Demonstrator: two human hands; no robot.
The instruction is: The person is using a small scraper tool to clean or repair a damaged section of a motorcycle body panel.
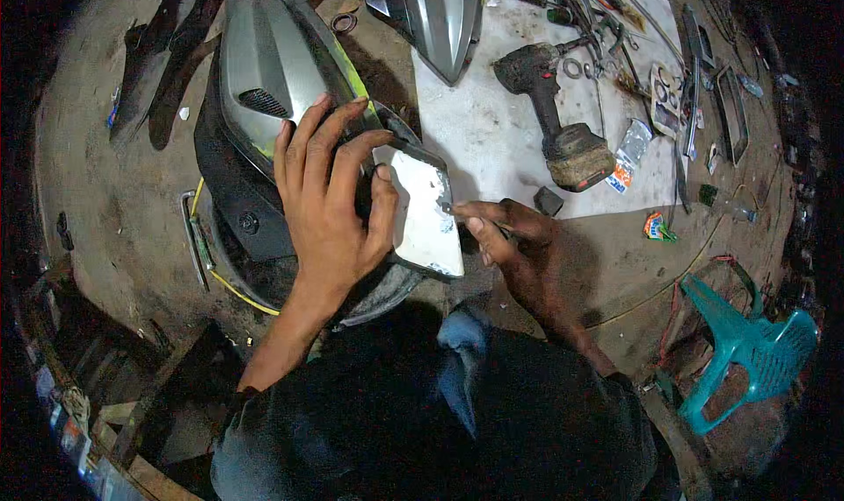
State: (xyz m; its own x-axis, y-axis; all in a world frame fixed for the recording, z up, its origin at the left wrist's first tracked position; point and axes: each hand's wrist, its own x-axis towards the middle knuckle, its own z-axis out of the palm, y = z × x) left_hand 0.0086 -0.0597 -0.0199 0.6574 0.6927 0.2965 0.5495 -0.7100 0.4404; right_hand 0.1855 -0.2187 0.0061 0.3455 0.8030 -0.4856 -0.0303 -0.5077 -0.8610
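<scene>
Your left hand [330, 206] spreads its fingers and clamps the white panel piece [425, 213] against the grey scooter fairing [264, 70]; your right hand [510, 242] pinches a thin tool (too small to identify) at the panel's edge, with a cordless drill [554, 114] on the sheet beyond.

The left hand [330, 206] lies spread over a white, scuffed panel piece [426, 215], thumb on its face, pressing it against a silver and black scooter body cover [264, 70]. The right hand [510, 237] pinches a thin tool [450, 208] whose tip touches the panel's right edge. Farther off, on a pale sheet [479, 123], lie a cordless drill [554, 114] and another silver cover [435, 13]; a teal plastic chair [747, 352] stands near right.
</scene>
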